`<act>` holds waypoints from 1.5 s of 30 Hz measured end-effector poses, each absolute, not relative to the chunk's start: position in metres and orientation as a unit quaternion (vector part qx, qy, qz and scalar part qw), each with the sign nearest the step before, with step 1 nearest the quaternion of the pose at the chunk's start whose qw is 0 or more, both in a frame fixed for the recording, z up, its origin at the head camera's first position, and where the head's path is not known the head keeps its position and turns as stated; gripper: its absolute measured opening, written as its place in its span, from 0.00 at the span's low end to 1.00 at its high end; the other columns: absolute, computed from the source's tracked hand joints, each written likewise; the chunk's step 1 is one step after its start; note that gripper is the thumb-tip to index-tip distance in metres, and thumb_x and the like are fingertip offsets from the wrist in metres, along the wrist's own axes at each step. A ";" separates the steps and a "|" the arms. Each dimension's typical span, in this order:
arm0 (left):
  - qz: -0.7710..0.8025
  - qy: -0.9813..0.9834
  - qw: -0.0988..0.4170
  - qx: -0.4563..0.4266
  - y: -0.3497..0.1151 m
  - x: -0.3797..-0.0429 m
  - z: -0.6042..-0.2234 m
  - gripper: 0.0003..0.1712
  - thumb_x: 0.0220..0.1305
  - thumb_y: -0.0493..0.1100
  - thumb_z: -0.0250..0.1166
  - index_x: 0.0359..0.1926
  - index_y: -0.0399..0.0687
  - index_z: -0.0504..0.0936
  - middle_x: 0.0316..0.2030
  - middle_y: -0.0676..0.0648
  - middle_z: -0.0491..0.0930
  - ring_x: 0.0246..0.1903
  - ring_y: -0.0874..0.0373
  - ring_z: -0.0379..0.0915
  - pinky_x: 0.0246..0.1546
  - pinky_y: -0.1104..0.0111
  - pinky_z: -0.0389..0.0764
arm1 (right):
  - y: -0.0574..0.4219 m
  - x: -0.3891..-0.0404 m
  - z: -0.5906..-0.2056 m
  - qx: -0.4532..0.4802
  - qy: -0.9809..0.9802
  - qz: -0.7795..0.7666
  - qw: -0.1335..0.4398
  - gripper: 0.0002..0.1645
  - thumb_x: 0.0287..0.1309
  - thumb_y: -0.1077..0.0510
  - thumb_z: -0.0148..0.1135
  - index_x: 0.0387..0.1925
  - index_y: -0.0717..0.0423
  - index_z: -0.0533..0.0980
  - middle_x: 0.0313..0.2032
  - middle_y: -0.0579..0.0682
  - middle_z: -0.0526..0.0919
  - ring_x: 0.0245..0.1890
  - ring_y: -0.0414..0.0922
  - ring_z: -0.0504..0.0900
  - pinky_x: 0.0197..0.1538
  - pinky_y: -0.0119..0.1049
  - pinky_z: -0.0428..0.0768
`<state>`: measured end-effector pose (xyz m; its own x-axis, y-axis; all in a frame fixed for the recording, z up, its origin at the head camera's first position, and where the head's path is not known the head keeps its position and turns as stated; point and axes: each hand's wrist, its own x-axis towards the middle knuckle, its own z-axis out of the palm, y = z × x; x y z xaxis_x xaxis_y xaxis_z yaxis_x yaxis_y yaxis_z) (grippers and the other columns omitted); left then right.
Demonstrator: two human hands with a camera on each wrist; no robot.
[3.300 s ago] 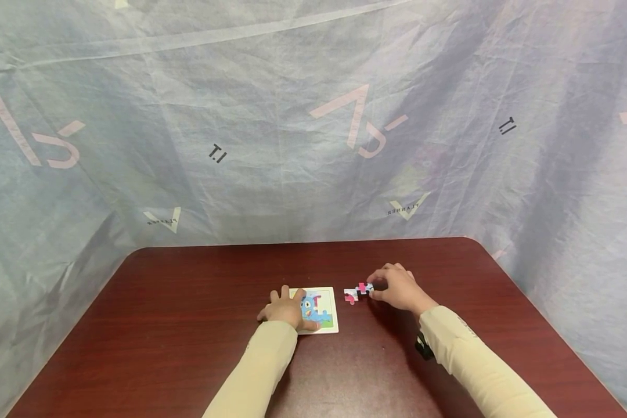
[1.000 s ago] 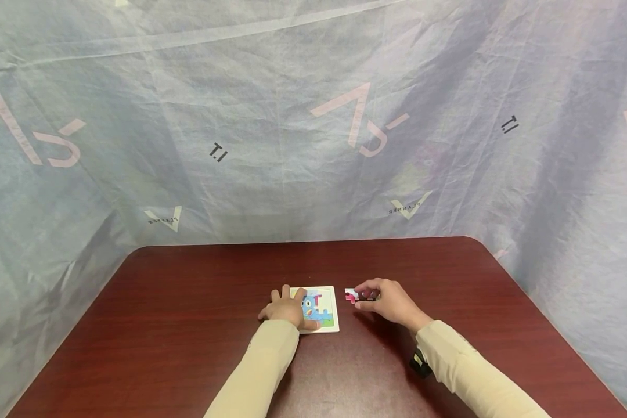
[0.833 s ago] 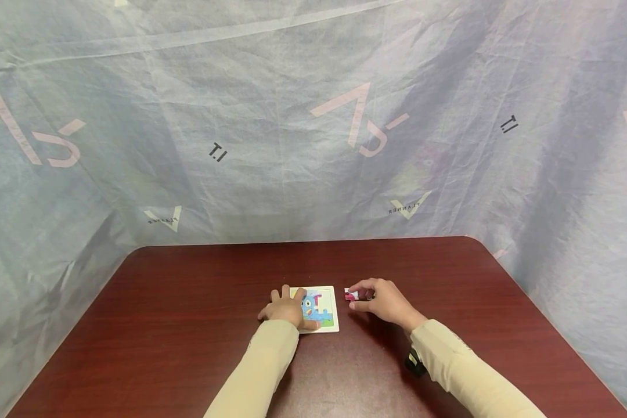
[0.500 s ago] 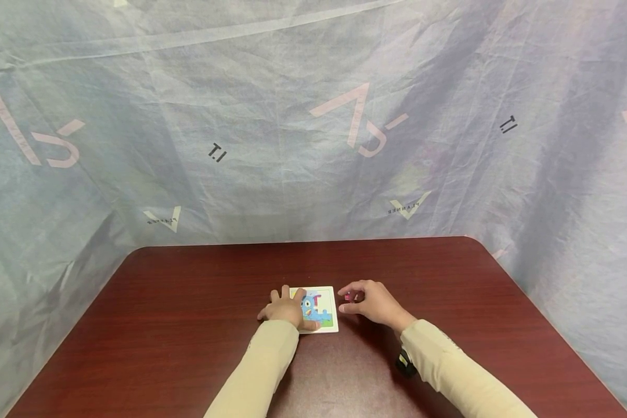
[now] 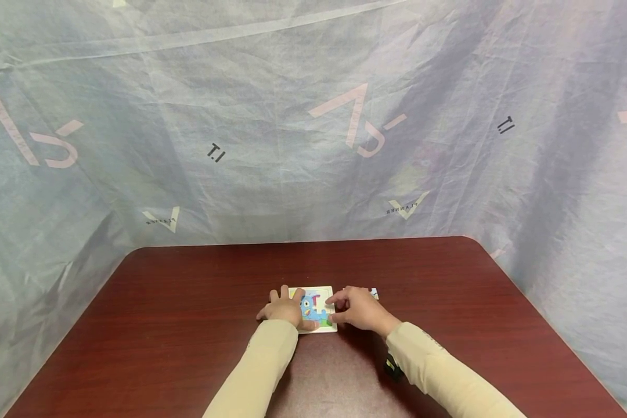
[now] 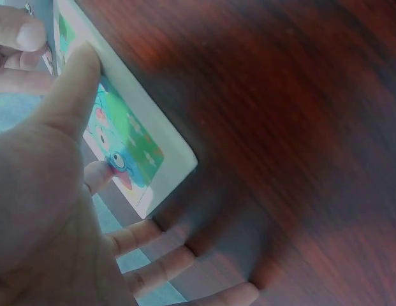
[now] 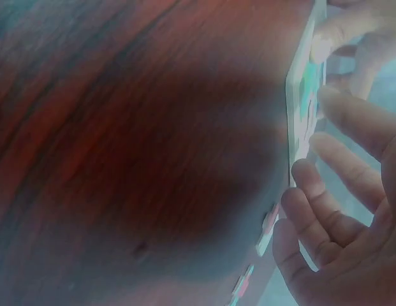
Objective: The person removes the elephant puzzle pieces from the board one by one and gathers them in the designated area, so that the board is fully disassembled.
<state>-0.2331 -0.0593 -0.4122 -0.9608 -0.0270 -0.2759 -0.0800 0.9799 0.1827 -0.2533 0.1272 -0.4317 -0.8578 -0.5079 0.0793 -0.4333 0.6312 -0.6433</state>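
Observation:
A small square jigsaw puzzle with a cartoon blue animal (image 5: 313, 314) lies in a white frame on the table; part of its upper right shows pale. My left hand (image 5: 282, 309) rests spread over its left side. In the left wrist view the thumb (image 6: 80, 70) lies across the frame, while several fingertips reach the tabletop. At the frame's right edge is my right hand (image 5: 363, 309), thumb and index finger bent but apart over the picture, with no piece visible between them. A loose puzzle piece (image 5: 374, 293) shows behind that hand.
Two loose pieces lie on the tabletop beside the frame in the right wrist view, one nearer piece (image 7: 269, 229) and one farther piece (image 7: 242, 285). The reddish-brown table (image 5: 188, 325) is bounded by a hanging grey cloth (image 5: 271, 191) at the back and sides.
My right hand has moved left from the loose pieces to the puzzle's right edge, uncovering part of a piece behind it. My left hand has stayed on the puzzle.

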 end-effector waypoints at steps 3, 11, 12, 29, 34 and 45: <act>0.095 0.985 0.139 -0.027 -0.059 -0.233 -0.412 0.48 0.55 0.63 0.76 0.73 0.59 0.66 0.72 0.40 0.58 0.67 0.37 0.57 0.52 0.33 0.75 | 0.122 -0.252 -0.431 -0.261 0.912 -0.311 0.057 0.17 0.53 0.62 0.78 0.45 0.59 0.87 0.32 0.50 0.80 0.31 0.42 0.75 0.34 0.36 0.76; 0.081 0.988 0.132 -0.020 -0.058 -0.230 -0.412 0.47 0.56 0.64 0.75 0.72 0.60 0.67 0.70 0.41 0.60 0.65 0.37 0.59 0.51 0.35 0.76 | 0.117 -0.249 -0.431 -0.259 0.923 -0.282 0.049 0.16 0.49 0.62 0.80 0.43 0.54 0.89 0.30 0.47 0.81 0.34 0.44 0.75 0.34 0.37 0.74; 0.076 0.989 0.129 -0.018 -0.058 -0.230 -0.411 0.47 0.56 0.65 0.75 0.72 0.60 0.67 0.70 0.41 0.60 0.64 0.38 0.60 0.50 0.36 0.77 | 0.116 -0.249 -0.431 -0.258 0.923 -0.281 0.048 0.15 0.49 0.62 0.80 0.42 0.53 0.89 0.29 0.47 0.81 0.33 0.43 0.74 0.34 0.36 0.74; 0.077 0.991 0.111 0.004 -0.068 -0.233 -0.415 0.50 0.51 0.69 0.76 0.72 0.61 0.69 0.69 0.42 0.64 0.61 0.42 0.63 0.46 0.42 0.80 | 0.113 -0.249 -0.430 -0.225 0.937 -0.262 0.055 0.15 0.47 0.60 0.81 0.40 0.46 0.90 0.31 0.45 0.77 0.36 0.43 0.71 0.37 0.41 0.74; 0.090 0.990 0.107 0.014 -0.073 -0.232 -0.415 0.49 0.51 0.67 0.77 0.72 0.60 0.69 0.67 0.41 0.66 0.59 0.42 0.65 0.44 0.45 0.81 | 0.113 -0.249 -0.431 -0.234 0.937 -0.254 0.046 0.15 0.47 0.59 0.81 0.40 0.47 0.90 0.32 0.46 0.80 0.39 0.46 0.74 0.38 0.42 0.75; 0.095 0.990 0.104 0.025 -0.080 -0.229 -0.407 0.48 0.52 0.62 0.78 0.72 0.58 0.71 0.63 0.42 0.69 0.60 0.43 0.66 0.46 0.44 0.80 | 0.110 -0.244 -0.428 -0.224 0.950 -0.217 0.023 0.15 0.47 0.56 0.82 0.38 0.50 0.87 0.33 0.47 0.78 0.39 0.46 0.74 0.38 0.44 0.76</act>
<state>-0.2294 -0.0799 -0.4075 -0.9772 0.0684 -0.2010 0.0289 0.9807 0.1931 -0.2442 0.1099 -0.4278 -0.8985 -0.4359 0.0529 -0.4157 0.8055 -0.4223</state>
